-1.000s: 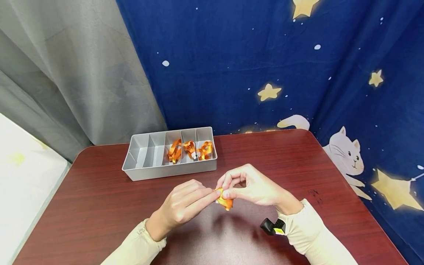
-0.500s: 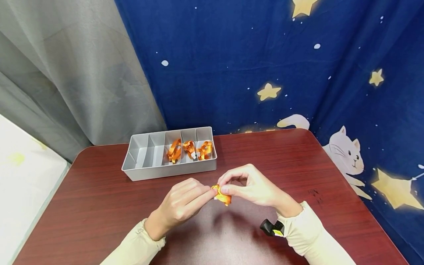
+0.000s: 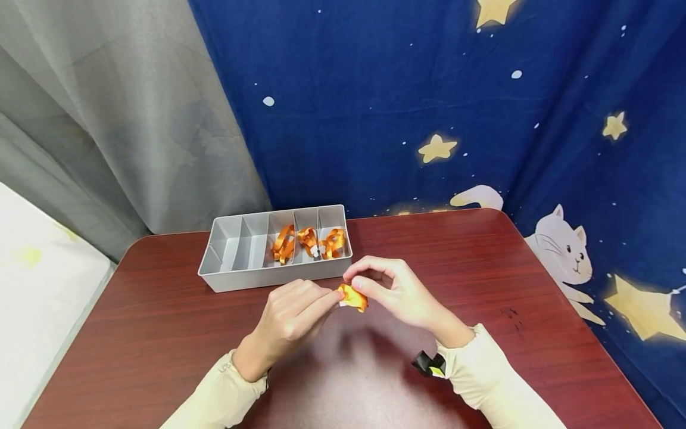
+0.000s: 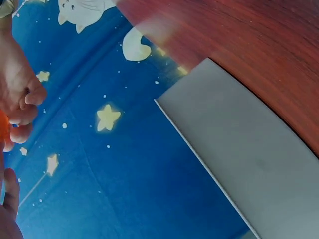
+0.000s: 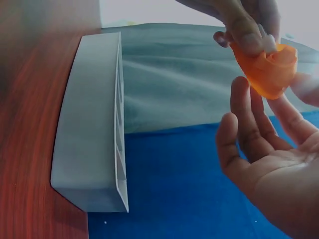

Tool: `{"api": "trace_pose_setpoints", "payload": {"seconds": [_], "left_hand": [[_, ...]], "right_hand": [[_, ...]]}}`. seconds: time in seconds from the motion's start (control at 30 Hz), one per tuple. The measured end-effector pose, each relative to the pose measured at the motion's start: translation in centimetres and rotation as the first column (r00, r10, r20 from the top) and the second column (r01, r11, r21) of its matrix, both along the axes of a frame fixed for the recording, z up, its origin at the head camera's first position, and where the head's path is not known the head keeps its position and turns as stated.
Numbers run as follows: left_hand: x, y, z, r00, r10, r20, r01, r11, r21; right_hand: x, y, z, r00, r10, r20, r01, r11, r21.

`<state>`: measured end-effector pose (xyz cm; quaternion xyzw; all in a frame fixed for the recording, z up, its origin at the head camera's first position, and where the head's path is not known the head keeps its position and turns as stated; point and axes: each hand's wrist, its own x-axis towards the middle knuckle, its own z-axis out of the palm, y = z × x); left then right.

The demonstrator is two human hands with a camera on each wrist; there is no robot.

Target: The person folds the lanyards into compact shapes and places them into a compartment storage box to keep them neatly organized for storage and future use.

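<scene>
An orange ribbon (image 3: 355, 298), wound into a small bundle, is held up over the table between both hands. My left hand (image 3: 296, 316) pinches its left end, where a small white piece (image 5: 269, 44) pokes out beside the thumb. The thumb and a finger of my right hand (image 3: 399, 295) are at the bundle's other side, touching it. In the right wrist view, the right hand's other fingers are spread below the ribbon. The left wrist view catches only a sliver of the orange ribbon (image 4: 4, 127) at its left edge.
A grey divided tray (image 3: 278, 276) stands just beyond the hands on the red-brown table (image 3: 161, 333). Orange ribbons (image 3: 283, 244) lie in its three right-hand compartments. Behind the table hang a grey curtain (image 3: 134, 119) and a blue star-patterned curtain (image 3: 348, 119).
Both hands have moved the ribbon bundle a little away from the body and to the left. The right hand's thumb and fingers have shifted upward on it. The tray stays put.
</scene>
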<state>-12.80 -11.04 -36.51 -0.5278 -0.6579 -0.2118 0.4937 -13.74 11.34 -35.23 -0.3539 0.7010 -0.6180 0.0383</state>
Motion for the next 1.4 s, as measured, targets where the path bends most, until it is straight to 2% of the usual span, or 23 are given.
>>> {"api": "trace_pose_setpoints", "payload": {"seconds": [0.13, 0.23, 0.3, 0.37, 0.47, 0.5, 0.57, 0.6, 0.77, 0.87, 0.93, 1.0, 1.1, 1.2, 1.27, 1.4], "left_hand": [[-0.4, -0.3, -0.4, 0.998, 0.039, 0.047, -0.041, 0.998, 0.049], [-0.9, -0.8, -0.7, 0.994, 0.068, 0.086, -0.075, 0.994, 0.081], [-1.2, -1.1, -1.0, 0.989, 0.089, 0.12, -0.102, 0.989, 0.106], [-1.6, -1.5, -1.3, 0.981, 0.114, 0.158, -0.136, 0.981, 0.139], [-2.1, -2.2, -1.6, 0.965, 0.141, 0.222, -0.186, 0.963, 0.195], [-2.3, -2.4, -1.7, 0.959, 0.151, 0.24, -0.203, 0.956, 0.211], [-2.7, -2.9, -1.9, 0.945, 0.171, 0.279, -0.24, 0.941, 0.237], [-2.9, -3.2, -2.0, 0.936, 0.186, 0.299, -0.264, 0.933, 0.244], [-3.8, -4.7, -2.4, 0.882, 0.273, 0.385, -0.39, 0.881, 0.269], [-4.4, -5.7, -2.6, 0.85, 0.301, 0.433, -0.445, 0.85, 0.283], [-4.7, -6.4, -2.8, 0.818, 0.331, 0.471, -0.494, 0.823, 0.279], [-5.1, -7.1, -2.9, 0.777, 0.37, 0.51, -0.555, 0.785, 0.276], [-5.5, -8.0, -3.3, 0.704, 0.428, 0.567, -0.647, 0.716, 0.263], [-6.0, -8.8, -3.8, 0.635, 0.46, 0.62, -0.716, 0.651, 0.251], [-6.4, -9.2, -4.1, 0.584, 0.469, 0.662, -0.757, 0.61, 0.235], [-7.1, -10.0, -4.4, 0.461, 0.477, 0.748, -0.827, 0.536, 0.167]], "right_hand": [[-0.7, -0.7, -0.7, 0.992, -0.092, -0.086, 0.093, 0.996, 0.002], [-1.7, -1.2, -1.7, 0.96, -0.192, -0.201, 0.2, 0.98, 0.016], [-2.4, -1.4, -2.3, 0.922, -0.26, -0.287, 0.283, 0.958, 0.041], [-3.1, -1.6, -3.0, 0.873, -0.317, -0.371, 0.371, 0.925, 0.082], [-4.1, -2.0, -3.9, 0.787, -0.366, -0.496, 0.503, 0.847, 0.172], [-4.4, -2.2, -4.2, 0.767, -0.371, -0.524, 0.534, 0.822, 0.199], [-5.0, -2.5, -4.7, 0.741, -0.378, -0.555, 0.58, 0.777, 0.244], [-5.3, -2.7, -4.9, 0.736, -0.38, -0.56, 0.593, 0.761, 0.263], [-6.5, -3.4, -5.9, 0.752, -0.382, -0.538, 0.609, 0.714, 0.344], [-7.0, -3.7, -6.3, 0.76, -0.382, -0.526, 0.611, 0.696, 0.377], [-7.3, -3.9, -6.5, 0.763, -0.392, -0.514, 0.613, 0.693, 0.38], [-7.6, -4.1, -6.7, 0.763, -0.405, -0.504, 0.616, 0.693, 0.375], [-8.0, -4.4, -7.0, 0.767, -0.417, -0.487, 0.616, 0.691, 0.379], [-8.3, -4.6, -7.3, 0.778, -0.42, -0.467, 0.61, 0.682, 0.403], [-8.4, -4.6, -7.4, 0.784, -0.426, -0.452, 0.608, 0.675, 0.418], [-8.5, -4.8, -7.6, 0.783, -0.442, -0.437, 0.614, 0.657, 0.437]]}}
